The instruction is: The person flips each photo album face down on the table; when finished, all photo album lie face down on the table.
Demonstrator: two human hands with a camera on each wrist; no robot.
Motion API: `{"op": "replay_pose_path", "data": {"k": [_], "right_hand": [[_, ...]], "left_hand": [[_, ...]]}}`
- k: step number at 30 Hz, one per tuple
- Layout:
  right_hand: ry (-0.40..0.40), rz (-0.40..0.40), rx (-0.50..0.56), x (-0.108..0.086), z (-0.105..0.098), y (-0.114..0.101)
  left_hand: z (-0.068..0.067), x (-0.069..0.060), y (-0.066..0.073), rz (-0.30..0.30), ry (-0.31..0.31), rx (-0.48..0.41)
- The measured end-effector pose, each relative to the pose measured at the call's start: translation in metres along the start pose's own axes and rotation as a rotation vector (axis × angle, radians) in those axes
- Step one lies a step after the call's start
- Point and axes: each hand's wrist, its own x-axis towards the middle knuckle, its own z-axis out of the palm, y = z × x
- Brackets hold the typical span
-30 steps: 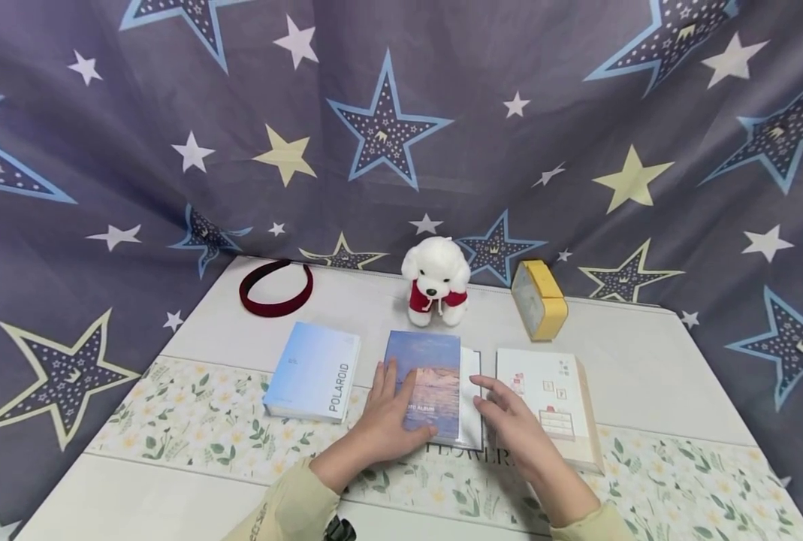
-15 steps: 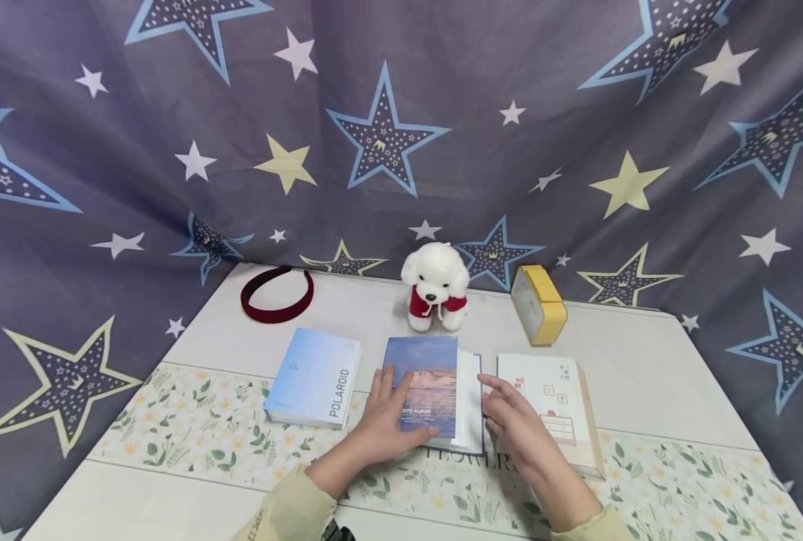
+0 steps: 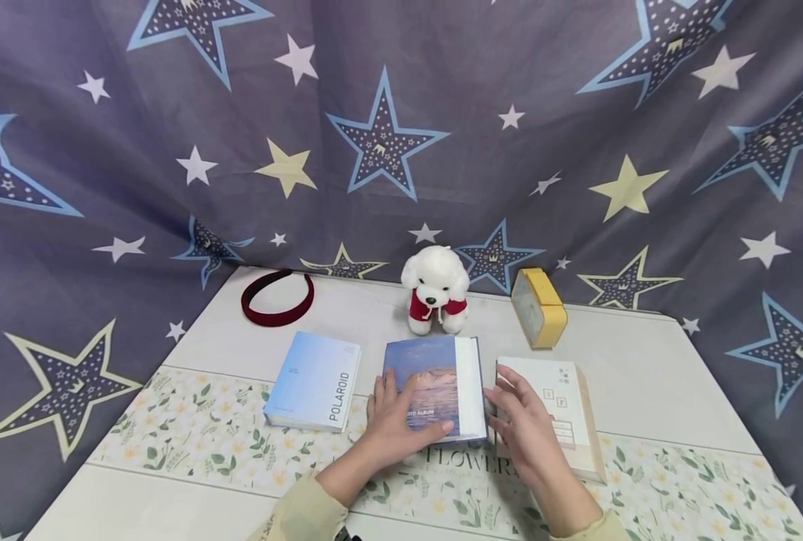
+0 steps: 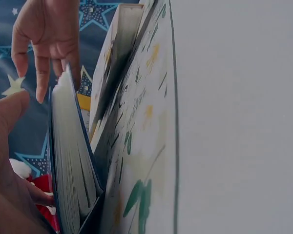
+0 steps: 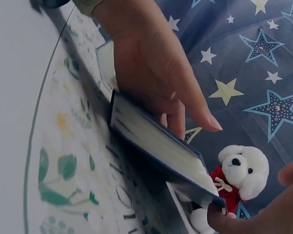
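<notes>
A photo album (image 3: 435, 383) with a seascape cover lies at the middle of the table in the head view, a pale strip showing along its right side. My left hand (image 3: 394, 421) rests on the cover with fingers spread. At the right edge, my right hand (image 3: 526, 428) touches the album with its fingertips. That edge sits raised off the table in the right wrist view, where a right fingertip (image 5: 224, 222) meets the cover's corner. The page block (image 4: 71, 151) shows end-on in the left wrist view. A white boxy book (image 3: 556, 398) lies partly behind my right hand.
A blue POLAROID album (image 3: 313, 379) lies to the left. Behind stand a white plush dog (image 3: 436, 285) in red and a yellow clock (image 3: 539, 308). A dark red headband (image 3: 276, 312) lies at the back left. A starry curtain (image 3: 401, 203) hangs behind the table.
The album's right edge has risen and its pale strip stands out more. My right hand has shifted slightly right along with it. My left hand stays on the cover.
</notes>
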Motion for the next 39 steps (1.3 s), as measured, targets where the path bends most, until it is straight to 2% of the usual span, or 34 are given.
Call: {"op": "replay_pose_path", "data": {"k": [6,10,16,20,23,26,29,35,39], "right_hand": [[-0.035,0.028,0.105,-0.003,0.006,-0.003],[-0.065,0.048,0.178,-0.003,0.011,-0.003],[-0.145,0.046,0.285,-0.001,0.017,-0.002],[-0.196,0.030,0.256,0.003,0.023,-0.001],[-0.239,0.019,0.228,0.006,0.027,0.002],[-0.280,0.025,0.216,0.010,0.030,0.005],[-0.299,0.048,0.187,0.013,0.033,0.009],[-0.223,0.095,0.016,0.013,0.036,0.022],[-0.221,0.132,-0.002,0.013,0.036,0.029]], "left_hand": [[0.001,0.003,0.008,0.022,-0.046,-0.074],[0.003,0.004,0.016,0.021,-0.071,-0.087],[0.000,0.004,0.026,0.013,-0.075,-0.132],[-0.007,0.005,0.032,-0.022,-0.086,-0.237],[-0.013,0.006,0.035,-0.041,-0.096,-0.380],[-0.020,0.008,0.035,-0.017,-0.088,-0.537],[-0.027,0.010,0.032,0.026,-0.073,-0.648],[-0.043,0.009,0.025,0.064,-0.047,-0.765],[-0.054,0.007,0.023,0.073,-0.017,-0.803]]}}
